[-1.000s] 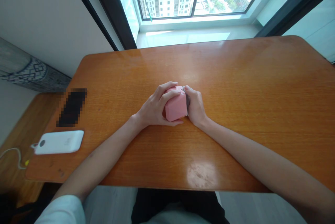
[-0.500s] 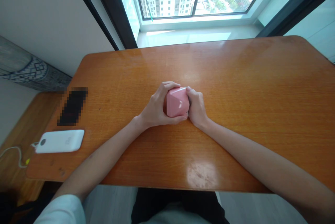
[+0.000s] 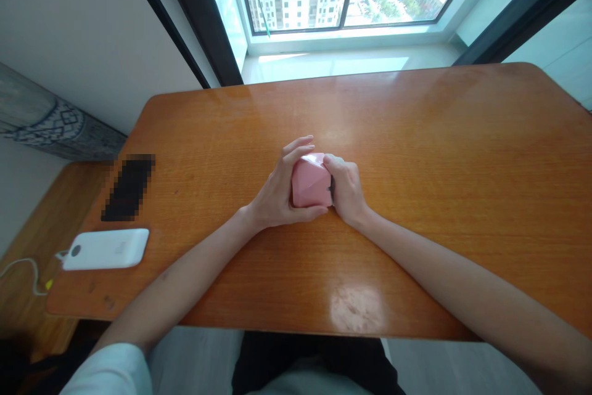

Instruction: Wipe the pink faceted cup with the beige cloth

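A pink faceted plastic block [image 3: 311, 182] sits at the middle of the wooden table, and its exact kind is unclear. My left hand [image 3: 281, 188] wraps its left side, with the fingers spread over the top and the thumb along the near edge. My right hand [image 3: 346, 188] presses on its right side, hiding that face except for a thin dark strip at the seam. Both wrists rest near the table, and the block's underside is hidden.
The orange wooden table [image 3: 370, 118] has a rounded far edge below a large window. To the left lie a pixelated black phone [image 3: 128, 188] and a white power bank [image 3: 106, 249] with a thin cable running off the table.
My left fingers have lifted and spread apart over the block. The block has turned a little in my hands, showing a different facet.
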A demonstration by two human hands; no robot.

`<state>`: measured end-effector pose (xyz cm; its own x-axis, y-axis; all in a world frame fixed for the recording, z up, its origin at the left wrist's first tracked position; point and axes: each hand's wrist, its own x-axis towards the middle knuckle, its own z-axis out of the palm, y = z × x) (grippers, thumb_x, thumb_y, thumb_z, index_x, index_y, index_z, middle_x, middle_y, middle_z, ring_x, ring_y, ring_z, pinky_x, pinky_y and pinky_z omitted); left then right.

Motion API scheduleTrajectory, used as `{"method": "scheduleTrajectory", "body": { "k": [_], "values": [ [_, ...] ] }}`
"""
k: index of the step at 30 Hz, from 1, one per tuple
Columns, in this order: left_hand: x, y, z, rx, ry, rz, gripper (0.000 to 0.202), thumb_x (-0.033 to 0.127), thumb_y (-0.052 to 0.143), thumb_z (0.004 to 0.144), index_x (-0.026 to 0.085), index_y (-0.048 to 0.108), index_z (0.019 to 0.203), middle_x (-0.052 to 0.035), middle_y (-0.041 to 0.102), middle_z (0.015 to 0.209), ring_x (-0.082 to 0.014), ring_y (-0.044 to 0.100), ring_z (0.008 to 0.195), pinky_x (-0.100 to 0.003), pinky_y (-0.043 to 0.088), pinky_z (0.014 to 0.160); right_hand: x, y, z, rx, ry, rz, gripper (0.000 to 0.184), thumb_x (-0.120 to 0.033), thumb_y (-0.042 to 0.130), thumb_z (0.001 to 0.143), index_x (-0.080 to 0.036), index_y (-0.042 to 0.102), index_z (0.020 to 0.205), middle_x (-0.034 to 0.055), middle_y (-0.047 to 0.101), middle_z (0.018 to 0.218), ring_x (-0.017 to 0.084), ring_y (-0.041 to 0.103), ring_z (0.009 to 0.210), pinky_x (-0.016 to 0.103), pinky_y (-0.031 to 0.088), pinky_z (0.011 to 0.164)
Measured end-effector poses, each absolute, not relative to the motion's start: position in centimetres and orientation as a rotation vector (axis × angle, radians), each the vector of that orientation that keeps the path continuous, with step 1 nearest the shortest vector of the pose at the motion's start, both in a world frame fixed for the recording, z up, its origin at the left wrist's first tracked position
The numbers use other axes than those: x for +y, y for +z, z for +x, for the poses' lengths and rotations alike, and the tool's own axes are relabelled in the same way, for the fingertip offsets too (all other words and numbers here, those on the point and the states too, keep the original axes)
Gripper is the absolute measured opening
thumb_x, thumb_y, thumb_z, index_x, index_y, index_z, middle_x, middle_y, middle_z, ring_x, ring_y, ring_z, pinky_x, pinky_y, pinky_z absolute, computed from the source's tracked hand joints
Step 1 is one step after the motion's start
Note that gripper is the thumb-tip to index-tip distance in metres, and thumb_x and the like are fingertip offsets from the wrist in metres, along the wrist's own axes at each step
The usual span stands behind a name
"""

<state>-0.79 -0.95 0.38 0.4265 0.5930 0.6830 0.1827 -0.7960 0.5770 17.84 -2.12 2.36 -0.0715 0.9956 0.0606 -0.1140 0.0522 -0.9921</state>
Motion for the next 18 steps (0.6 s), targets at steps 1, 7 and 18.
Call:
{"method": "scheduleTrajectory", "body": {
  "k": [1,7,18],
  "values": [
    [-0.8,0.4,-0.9,0.636,1.342,2.345,0.115,0.071,0.090,0.079,0.031,0.031,0.169,-0.0191,0.039,0.173,-0.0399,0.042,0.163,-0.061,0.045,0.131,-2.1,2.4,17.8,-1.202,1.277,-1.044,0.051,-0.063,0.064,0.099,-0.022,0.060,0.069,-0.0037,0.053,0.063,0.011,0.045,0.058,0.026,0.037,0.054],
    [0.0,0.3,-1.6,0.518,1.353,2.706,0.115,0.073,0.093,0.075,0.036,0.035,0.167,-0.0184,0.041,0.174,-0.0414,0.044,0.163,-0.067,0.048,0.128,-2.0,2.5,17.8,-1.185,1.294,-1.045,0.052,-0.061,0.062,0.101,-0.023,0.056,0.067,-0.0049,0.048,0.059,0.011,0.041,0.056,0.027,0.034,0.053],
    [-0.4,1.5,-1.4,0.676,1.292,2.643,0.102,0.072,0.093,0.075,0.037,0.042,0.157,-0.0152,0.059,0.153,-0.0377,0.062,0.140,-0.062,0.058,0.115,-1.8,2.4,17.8,-1.160,1.286,-1.097,0.053,-0.065,0.055,0.102,-0.023,0.054,0.068,-0.0042,0.048,0.062,0.011,0.038,0.057,0.029,0.031,0.054]
  ]
}}
